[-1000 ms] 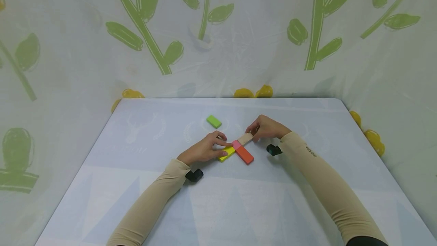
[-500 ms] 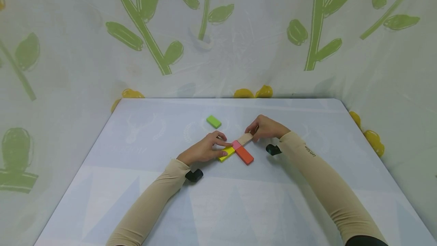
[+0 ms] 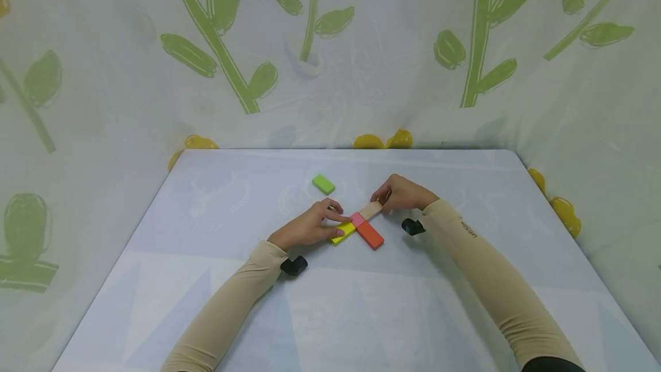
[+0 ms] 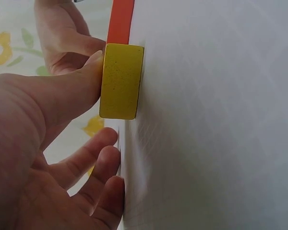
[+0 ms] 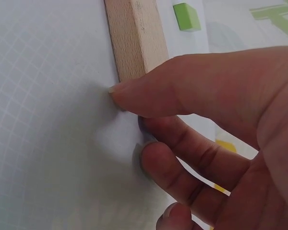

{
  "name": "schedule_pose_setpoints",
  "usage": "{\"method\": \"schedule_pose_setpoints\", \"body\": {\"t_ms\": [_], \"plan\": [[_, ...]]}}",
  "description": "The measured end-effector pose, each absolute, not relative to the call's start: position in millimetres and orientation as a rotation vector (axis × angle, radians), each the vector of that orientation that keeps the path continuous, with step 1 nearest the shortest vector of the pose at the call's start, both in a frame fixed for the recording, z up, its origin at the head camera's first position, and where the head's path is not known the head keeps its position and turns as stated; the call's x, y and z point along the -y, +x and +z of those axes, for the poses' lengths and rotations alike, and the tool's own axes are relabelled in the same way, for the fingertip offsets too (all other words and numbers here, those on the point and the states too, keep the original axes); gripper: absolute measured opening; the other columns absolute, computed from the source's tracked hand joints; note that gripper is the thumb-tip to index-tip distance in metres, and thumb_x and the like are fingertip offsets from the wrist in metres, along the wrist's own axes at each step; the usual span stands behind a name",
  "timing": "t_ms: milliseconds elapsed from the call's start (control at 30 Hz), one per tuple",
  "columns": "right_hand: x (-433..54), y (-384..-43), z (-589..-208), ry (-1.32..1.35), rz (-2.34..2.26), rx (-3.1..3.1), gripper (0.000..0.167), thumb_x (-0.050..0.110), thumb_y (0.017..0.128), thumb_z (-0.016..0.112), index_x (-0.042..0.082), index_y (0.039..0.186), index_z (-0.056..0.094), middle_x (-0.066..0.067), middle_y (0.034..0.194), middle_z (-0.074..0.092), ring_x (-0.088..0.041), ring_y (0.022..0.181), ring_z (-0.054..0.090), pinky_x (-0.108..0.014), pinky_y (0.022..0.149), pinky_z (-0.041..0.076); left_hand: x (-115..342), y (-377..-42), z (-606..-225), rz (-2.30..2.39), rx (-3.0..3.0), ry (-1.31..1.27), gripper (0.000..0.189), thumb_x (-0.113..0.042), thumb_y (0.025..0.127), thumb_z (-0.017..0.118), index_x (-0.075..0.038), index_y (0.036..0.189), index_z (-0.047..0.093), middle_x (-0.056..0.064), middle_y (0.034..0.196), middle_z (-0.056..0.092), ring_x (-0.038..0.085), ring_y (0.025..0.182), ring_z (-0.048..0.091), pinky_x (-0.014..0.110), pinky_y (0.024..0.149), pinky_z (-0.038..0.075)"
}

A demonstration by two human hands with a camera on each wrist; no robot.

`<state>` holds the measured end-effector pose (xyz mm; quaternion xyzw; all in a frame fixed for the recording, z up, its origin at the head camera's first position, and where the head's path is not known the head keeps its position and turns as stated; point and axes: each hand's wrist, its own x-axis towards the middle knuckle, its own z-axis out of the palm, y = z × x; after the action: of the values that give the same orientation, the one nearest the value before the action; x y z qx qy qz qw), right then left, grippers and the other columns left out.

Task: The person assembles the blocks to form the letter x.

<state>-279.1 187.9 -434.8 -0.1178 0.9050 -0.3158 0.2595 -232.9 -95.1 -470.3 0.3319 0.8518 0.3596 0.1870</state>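
Several flat rectangular blocks lie end to side on the table: yellow (image 3: 348, 229), pink (image 3: 357, 220), orange-red (image 3: 370, 235) and plain wood (image 3: 370, 210). My left hand (image 3: 311, 224) rests its thumb on the yellow block and reaches its index finger to the pink one. In the left wrist view, that thumb lies along the top face of the yellow block (image 4: 121, 81), other fingers apart from it. My right hand (image 3: 405, 193) pinches the outer end of the plain wood block; in the right wrist view, the thumb crosses the end of the wood block (image 5: 134, 38).
A lone green block (image 3: 323, 184) lies farther back, left of the right hand. The pale patterned table (image 3: 330, 314) ends at a back edge against a flower-printed curtain (image 3: 382, 73). Black wrist cameras (image 3: 294, 266) sit under both wrists.
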Motion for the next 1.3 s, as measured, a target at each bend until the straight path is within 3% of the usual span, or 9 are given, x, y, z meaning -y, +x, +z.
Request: {"method": "schedule_pose_setpoints", "body": {"t_ms": [667,1300], "plan": [[-188.1,-275.0,-430.8,-0.356,-0.864,-2.440,0.033,0.002,0.086,0.078,0.010,0.119,0.078,-0.008,0.099,0.070,-0.020,0.088,0.056,-0.025,0.074,0.050,94.7,-231.7,-468.1,0.996,-2.407,0.902,0.040,-0.019,0.097,0.073,-0.015,0.137,0.069,0.011,0.139,0.053,0.028,0.130,0.048,0.048,0.111,0.046],[-201.8,-275.0,-426.8,-0.353,-0.894,-2.463,0.048,0.011,0.089,0.078,0.017,0.136,0.070,-0.012,0.117,0.069,-0.025,0.098,0.065,-0.029,0.080,0.054,93.7,-232.3,-469.2,0.975,-2.416,0.889,0.040,-0.021,0.097,0.073,-0.018,0.137,0.069,0.010,0.140,0.053,0.028,0.130,0.047,0.047,0.112,0.046]]}}
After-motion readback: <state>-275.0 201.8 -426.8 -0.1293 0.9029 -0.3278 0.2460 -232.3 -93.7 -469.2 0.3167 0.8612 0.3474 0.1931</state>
